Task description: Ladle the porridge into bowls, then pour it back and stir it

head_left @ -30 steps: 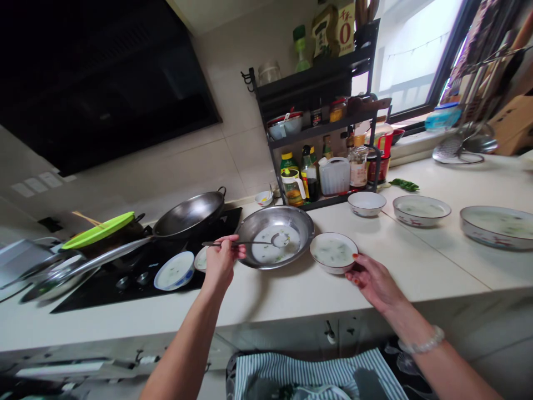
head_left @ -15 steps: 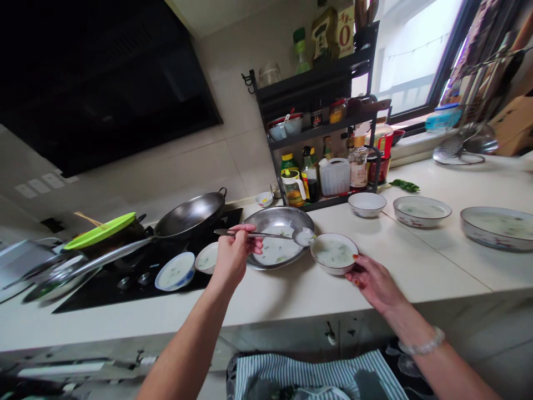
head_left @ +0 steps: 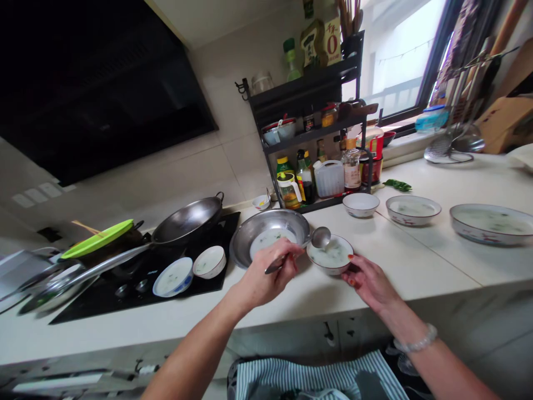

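Fingers of the left hand (head_left: 271, 270) clamped the ladle (head_left: 321, 238); we noted its long axis slanting right, ending over the bowl (head_left: 331, 256) gripped by the right hand (head_left: 371, 281).

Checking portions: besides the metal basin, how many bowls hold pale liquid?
5: blue bowl and small bowl on the hob; middle bowl at the right hand; shallow bowl and largest bowl farther right. Others may be hidden.

The basin (head_left: 245, 238) stands before the rack (head_left: 316, 134), between the wok (head_left: 188, 220) and the bowl (head_left: 327, 270) under the ladle (head_left: 321, 238).
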Motion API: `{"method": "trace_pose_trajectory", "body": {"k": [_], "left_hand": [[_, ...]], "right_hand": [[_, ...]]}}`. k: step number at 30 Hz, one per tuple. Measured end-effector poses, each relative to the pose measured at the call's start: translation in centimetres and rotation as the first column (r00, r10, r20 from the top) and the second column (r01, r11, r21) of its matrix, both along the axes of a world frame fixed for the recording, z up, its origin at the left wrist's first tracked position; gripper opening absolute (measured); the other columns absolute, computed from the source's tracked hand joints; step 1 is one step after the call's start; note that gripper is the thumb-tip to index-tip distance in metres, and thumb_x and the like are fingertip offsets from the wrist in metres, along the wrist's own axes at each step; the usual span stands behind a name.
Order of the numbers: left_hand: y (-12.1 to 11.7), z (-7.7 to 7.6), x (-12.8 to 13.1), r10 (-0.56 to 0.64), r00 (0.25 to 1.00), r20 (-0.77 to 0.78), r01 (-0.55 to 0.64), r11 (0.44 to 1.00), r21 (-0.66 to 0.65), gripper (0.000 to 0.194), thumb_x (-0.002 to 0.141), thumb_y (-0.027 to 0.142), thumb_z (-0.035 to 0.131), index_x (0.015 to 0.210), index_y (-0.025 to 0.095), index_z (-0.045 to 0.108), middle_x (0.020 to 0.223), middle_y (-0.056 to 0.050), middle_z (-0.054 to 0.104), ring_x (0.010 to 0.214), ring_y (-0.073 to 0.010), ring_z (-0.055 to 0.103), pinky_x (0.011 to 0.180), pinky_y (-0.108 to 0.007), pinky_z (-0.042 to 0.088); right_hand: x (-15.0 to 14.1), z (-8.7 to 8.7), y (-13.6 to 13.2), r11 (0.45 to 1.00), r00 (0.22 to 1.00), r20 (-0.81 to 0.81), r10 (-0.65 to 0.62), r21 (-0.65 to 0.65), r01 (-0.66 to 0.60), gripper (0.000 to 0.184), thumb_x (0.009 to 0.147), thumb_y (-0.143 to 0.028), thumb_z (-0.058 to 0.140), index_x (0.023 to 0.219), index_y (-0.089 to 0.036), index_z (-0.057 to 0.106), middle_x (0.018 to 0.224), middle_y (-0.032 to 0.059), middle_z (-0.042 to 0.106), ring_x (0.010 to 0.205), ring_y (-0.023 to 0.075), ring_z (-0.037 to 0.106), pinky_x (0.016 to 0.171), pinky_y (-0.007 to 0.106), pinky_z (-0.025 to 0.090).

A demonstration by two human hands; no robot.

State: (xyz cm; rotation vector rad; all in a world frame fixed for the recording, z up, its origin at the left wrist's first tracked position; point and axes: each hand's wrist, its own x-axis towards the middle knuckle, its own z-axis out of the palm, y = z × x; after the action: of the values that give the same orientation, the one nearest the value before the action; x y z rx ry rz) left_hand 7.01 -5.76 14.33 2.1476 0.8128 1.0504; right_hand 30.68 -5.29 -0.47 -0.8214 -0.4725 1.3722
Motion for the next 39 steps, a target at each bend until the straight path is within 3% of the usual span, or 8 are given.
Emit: {"method": "trace_pose_trajectory", "body": {"k": [6, 12, 15, 21, 26, 30, 35, 39], "left_hand": [[1.0, -1.2, -0.2, 0.146, 0.962, 0.229, -0.121, 0.985, -0.120, 0.019, 0.086, 0.031, 0.056, 0.092, 0.015, 0.063, 0.070, -0.004, 0.065, 0.053, -0.0130, 0.062, 0.051, -0.025, 0.051], [4.0, -2.9, -2.6, 0.455, 0.730, 0.510, -0.296, 0.883, -0.364, 0.022, 0.080, 0.033, 0.058, 0.090, 0.014, 0.060, 0.062, -0.003, 0.065, 0.053, -0.0153, 0.064, 0.049, -0.025, 0.051], [5.0, -3.8, -5.0, 0.544, 0.685, 0.485, -0.413, 0.838, -0.357, 0.019, 0.078, 0.030, 0.057, 0.088, 0.015, 0.061, 0.062, -0.002, 0.066, 0.053, -0.0157, 0.065, 0.049, -0.025, 0.051], [4.8, -5.8, -8.2, 0.602, 0.769, 0.214, -0.564, 0.797, -0.216, 0.019, 0.080, 0.031, 0.057, 0.090, 0.016, 0.062, 0.058, -0.004, 0.066, 0.048, -0.0184, 0.063, 0.047, -0.027, 0.050], [4.3, -6.8, -7.8, 0.570, 0.814, 0.113, -0.556, 0.821, -0.134, 0.014, 0.080, 0.029, 0.058, 0.087, 0.018, 0.062, 0.054, -0.002, 0.064, 0.046, -0.0180, 0.062, 0.048, -0.027, 0.050], [4.6, -7.3, -6.8, 0.560, 0.807, 0.185, -0.505, 0.818, -0.275, 0.020, 0.078, 0.032, 0.058, 0.089, 0.016, 0.061, 0.054, -0.002, 0.064, 0.047, -0.0180, 0.064, 0.047, -0.026, 0.051], [5.8, -7.7, -6.5, 0.687, 0.626, 0.369, -0.487, 0.713, -0.504, 0.022, 0.072, 0.030, 0.054, 0.086, 0.013, 0.057, 0.054, -0.002, 0.064, 0.045, -0.0163, 0.062, 0.046, -0.027, 0.051], [6.2, -7.6, -7.1, 0.741, 0.536, 0.404, -0.496, 0.664, -0.559, 0.022, 0.069, 0.028, 0.053, 0.083, 0.012, 0.058, 0.051, 0.000, 0.062, 0.040, -0.0135, 0.058, 0.045, -0.025, 0.049]], "right_hand": [[0.0, -0.3, 0.1, 1.000, 1.000, -0.002, -0.007, 0.030, 0.007, 0.025, 0.062, -0.032, 0.085, 0.075, -0.016, 0.070, 0.066, 0.0046, 0.066, 0.054, 0.0130, 0.056, 0.042, 0.023, 0.041], [-0.1, 0.0, 0.1, 0.999, 1.000, 0.001, -0.017, 0.032, 0.017, 0.025, 0.061, -0.033, 0.086, 0.075, -0.017, 0.072, 0.072, 0.0045, 0.067, 0.058, 0.0123, 0.056, 0.044, 0.022, 0.044], [-0.1, -0.1, 0.1, 0.999, 1.000, -0.004, -0.015, 0.033, 0.015, 0.026, 0.060, -0.033, 0.087, 0.074, -0.017, 0.072, 0.071, 0.0046, 0.067, 0.058, 0.0124, 0.056, 0.045, 0.021, 0.045], [0.0, -0.1, 0.1, 0.999, 1.000, 0.012, -0.014, 0.032, 0.014, 0.023, 0.062, -0.032, 0.086, 0.075, -0.018, 0.073, 0.072, 0.0044, 0.068, 0.059, 0.0136, 0.057, 0.044, 0.022, 0.044], [-0.1, 0.1, 0.0, 0.999, 0.999, 0.040, -0.023, 0.024, 0.022, 0.019, 0.063, -0.032, 0.084, 0.074, -0.020, 0.073, 0.072, 0.0039, 0.068, 0.058, 0.0140, 0.056, 0.042, 0.023, 0.044], [-0.2, 0.3, 0.0, 1.000, 0.999, 0.028, -0.028, 0.009, 0.028, 0.022, 0.061, -0.032, 0.084, 0.075, -0.019, 0.073, 0.073, 0.0036, 0.068, 0.057, 0.0129, 0.056, 0.042, 0.021, 0.042], [-0.1, 0.1, 0.1, 1.000, 1.000, 0.012, -0.026, 0.016, 0.025, 0.027, 0.059, -0.032, 0.087, 0.076, -0.017, 0.073, 0.074, 0.0043, 0.068, 0.059, 0.0127, 0.057, 0.044, 0.021, 0.043], [0.0, -0.2, 0.1, 1.000, 1.000, 0.012, -0.014, 0.009, 0.014, 0.026, 0.060, -0.032, 0.086, 0.076, -0.017, 0.073, 0.071, 0.0047, 0.067, 0.057, 0.0126, 0.057, 0.042, 0.020, 0.040]]}}
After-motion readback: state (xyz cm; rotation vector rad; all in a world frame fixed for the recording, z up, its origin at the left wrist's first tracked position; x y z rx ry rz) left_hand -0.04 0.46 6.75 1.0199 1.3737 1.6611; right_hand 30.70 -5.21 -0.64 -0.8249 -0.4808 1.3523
